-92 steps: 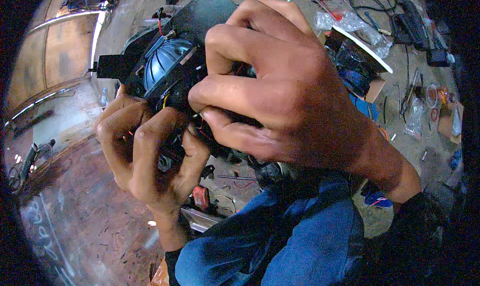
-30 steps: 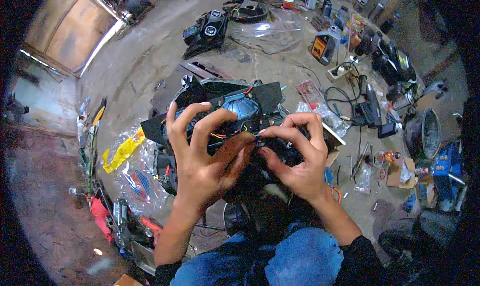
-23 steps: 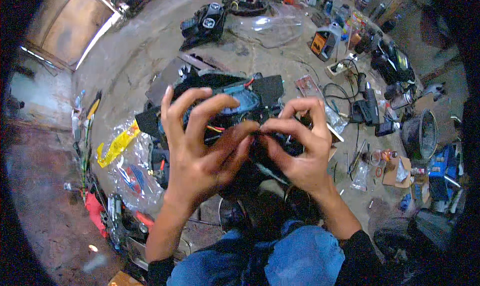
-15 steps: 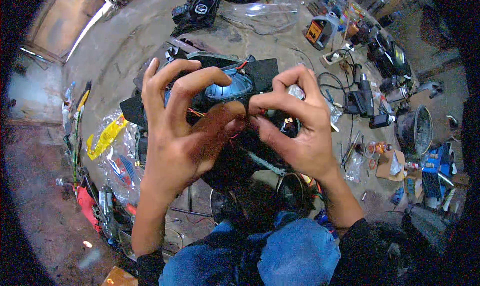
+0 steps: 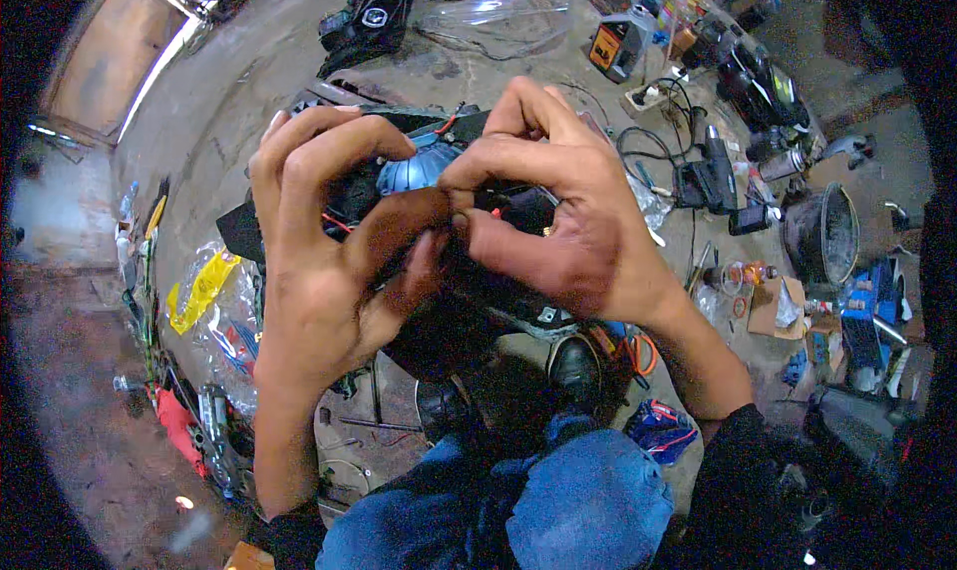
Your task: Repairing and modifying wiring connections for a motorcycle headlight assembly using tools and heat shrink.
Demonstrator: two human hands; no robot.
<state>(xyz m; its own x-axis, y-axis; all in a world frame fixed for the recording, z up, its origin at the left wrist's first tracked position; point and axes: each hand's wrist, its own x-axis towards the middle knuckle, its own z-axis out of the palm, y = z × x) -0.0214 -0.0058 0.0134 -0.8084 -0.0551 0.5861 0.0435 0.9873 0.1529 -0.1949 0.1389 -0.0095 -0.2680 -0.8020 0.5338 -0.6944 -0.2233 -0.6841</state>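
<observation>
Left forearm (image 5: 284, 445): stands nearly upright from the lower edge
Left wrist (image 5: 299, 371): almost straight
Left hand (image 5: 324, 271): back toward the camera, upper fingers arched and spread
Left index finger (image 5: 404, 226): reaches right, its tip near the thumb's
Right forearm (image 5: 703, 356): slants up and left
Right hand (image 5: 578, 216): higher fingers bent, index finger and thumb pointing left
Right fingertips (image 5: 461, 223): close together, just beside the left ones
Grip: both hands in a pinching pose; what lies between the tips is hidden
</observation>
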